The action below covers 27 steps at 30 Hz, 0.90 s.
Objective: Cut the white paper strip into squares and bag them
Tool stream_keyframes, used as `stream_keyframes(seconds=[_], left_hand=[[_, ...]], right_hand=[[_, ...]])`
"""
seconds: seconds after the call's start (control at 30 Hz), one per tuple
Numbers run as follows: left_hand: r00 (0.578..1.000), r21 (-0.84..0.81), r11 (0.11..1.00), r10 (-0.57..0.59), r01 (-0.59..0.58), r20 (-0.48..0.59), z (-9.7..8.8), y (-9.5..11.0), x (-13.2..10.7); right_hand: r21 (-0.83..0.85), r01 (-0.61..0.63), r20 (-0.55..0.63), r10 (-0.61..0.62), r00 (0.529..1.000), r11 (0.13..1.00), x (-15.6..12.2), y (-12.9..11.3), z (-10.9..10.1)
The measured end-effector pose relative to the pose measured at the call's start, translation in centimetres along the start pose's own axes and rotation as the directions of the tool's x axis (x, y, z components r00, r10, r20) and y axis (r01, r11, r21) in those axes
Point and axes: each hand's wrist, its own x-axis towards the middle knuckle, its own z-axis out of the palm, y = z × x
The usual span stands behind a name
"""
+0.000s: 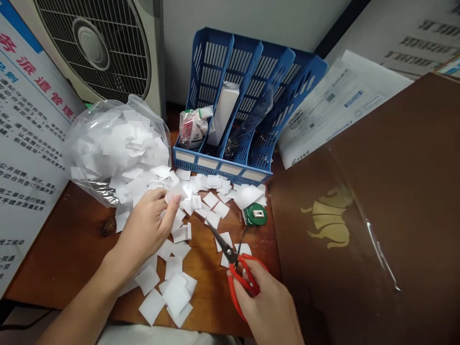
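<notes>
My left hand (149, 223) rests on the wooden table (72, 249) among several white paper squares (176, 292), its fingers pinched on one white paper square (172, 196) near the mouth of a clear plastic bag (115, 148) full of the same squares. My right hand (268, 304) grips the red handles of a pair of scissors (235, 268). The dark blades are nearly closed and point up and left over the scattered squares.
A blue file rack (244, 96) stands behind the paper, holding a white box and small packets. A green tape measure (256, 214) lies by it. A brown folder (377, 215) covers the right side. A fan and printed posters stand at the back left.
</notes>
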Motion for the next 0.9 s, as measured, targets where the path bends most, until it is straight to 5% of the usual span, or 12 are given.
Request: stream_keyframes(seconds=[0.1, 0.17, 0.33, 0.47, 0.57, 0.7, 0.9], left_hand=[[0.986, 0.084, 0.986, 0.152, -0.147, -0.064, -0.4, 0.3, 0.1], [0.987, 0.028, 0.989, 0.146, -0.145, -0.071, -0.7, 0.3, -0.2], [0.986, -0.232, 0.964, -0.097, 0.127, 0.137, -1.0, -0.1, -1.7], [0.913, -0.302, 0.889, -0.24, 0.343, 0.329, -0.5, -0.1, -3.3], [0.866, -0.309, 0.857, -0.264, 0.412, 0.425, 0.2, 0.0, -4.6], [0.815, -0.288, 0.836, -0.282, 0.468, 0.505, 0.9, -0.2, -5.5], [0.835, -0.285, 0.861, -0.245, 0.421, 0.493, 0.9, -0.6, -4.5]], right_hand=[[-0.089, 0.067, -0.042, -0.071, 0.997, 0.994, -0.3, -0.1, 1.1], [-0.1, 0.116, -0.054, -0.122, 0.991, 0.988, -0.3, -0.2, 1.7], [-0.121, 0.15, -0.069, -0.159, 0.985, 0.981, 1.9, -1.2, 0.2], [-0.001, 0.01, -0.405, -0.01, 0.914, 1.0, 7.3, -2.6, -2.3], [0.057, -0.022, -0.469, 0.047, 0.882, 0.998, 11.4, -3.3, -3.1], [0.176, 0.128, -0.472, -0.03, 0.881, 0.976, 13.9, -3.8, -2.3], [0.288, 0.428, -0.432, -0.283, 0.856, 0.856, 14.1, -4.1, -0.1]])
